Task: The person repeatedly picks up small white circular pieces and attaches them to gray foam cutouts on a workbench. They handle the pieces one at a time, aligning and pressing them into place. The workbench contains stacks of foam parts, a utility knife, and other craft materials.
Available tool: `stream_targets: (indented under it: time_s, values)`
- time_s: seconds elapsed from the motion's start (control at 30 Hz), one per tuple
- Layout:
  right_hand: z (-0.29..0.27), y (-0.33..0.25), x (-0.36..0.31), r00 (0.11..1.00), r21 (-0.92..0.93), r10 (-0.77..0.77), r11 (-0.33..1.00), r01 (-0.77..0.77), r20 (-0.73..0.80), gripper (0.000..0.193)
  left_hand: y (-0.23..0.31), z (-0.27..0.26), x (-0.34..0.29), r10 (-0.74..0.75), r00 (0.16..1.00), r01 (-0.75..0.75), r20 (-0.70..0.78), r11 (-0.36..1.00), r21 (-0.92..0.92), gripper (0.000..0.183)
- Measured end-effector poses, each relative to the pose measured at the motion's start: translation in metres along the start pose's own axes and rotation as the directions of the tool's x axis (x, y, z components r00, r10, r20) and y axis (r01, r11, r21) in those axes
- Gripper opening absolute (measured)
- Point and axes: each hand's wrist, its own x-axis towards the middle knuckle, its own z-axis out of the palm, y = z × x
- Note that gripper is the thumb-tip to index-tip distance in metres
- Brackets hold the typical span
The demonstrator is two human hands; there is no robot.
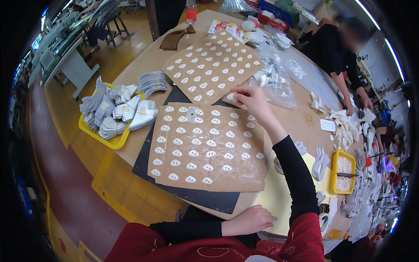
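My right hand reaches over the table, thumb and forefinger pinched together beside a small white patch; whether the fingertips hold anything is hidden. Closest to me lies a brown cardboard sheet with rows of small white patches, each with dark holes. A second such cardboard sheet lies beyond it, turned at an angle. My left hand rests low at the table's near edge, with nothing visible in it and its fingers loosely extended. It lies next to a pale yellow sheet.
A yellow tray of grey-white cut pieces stands left. A dark board lies under the near cardboard. Clear plastic bags lie right of the far sheet. Another yellow tray stands right. A person works at the far right.
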Motion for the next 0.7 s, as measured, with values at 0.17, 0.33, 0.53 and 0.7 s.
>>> stream_targets:
  time_s: [0.17,0.33,0.53,0.7]
  values:
    - [0.018,0.001,0.016,0.988,0.279,0.143,0.948,-0.153,0.054,0.033,0.000,-0.001,0.000,-0.001,1.000,0.000,-0.016,0.999,-0.050,0.020]
    - [0.025,0.001,0.022,0.957,0.496,0.284,0.824,-0.275,0.058,0.030,0.002,-0.004,0.000,-0.006,1.000,0.005,-0.011,0.998,-0.067,0.019]
    - [0.018,0.007,0.019,0.961,0.600,0.277,0.765,-0.235,0.023,0.026,0.000,-0.003,-0.001,-0.006,0.999,0.007,0.035,0.999,-0.040,0.023]
    - [0.005,0.013,0.021,0.969,0.325,0.230,0.927,-0.188,-0.095,0.031,-0.001,-0.001,0.000,0.014,1.000,-0.014,0.001,0.998,-0.062,0.020]
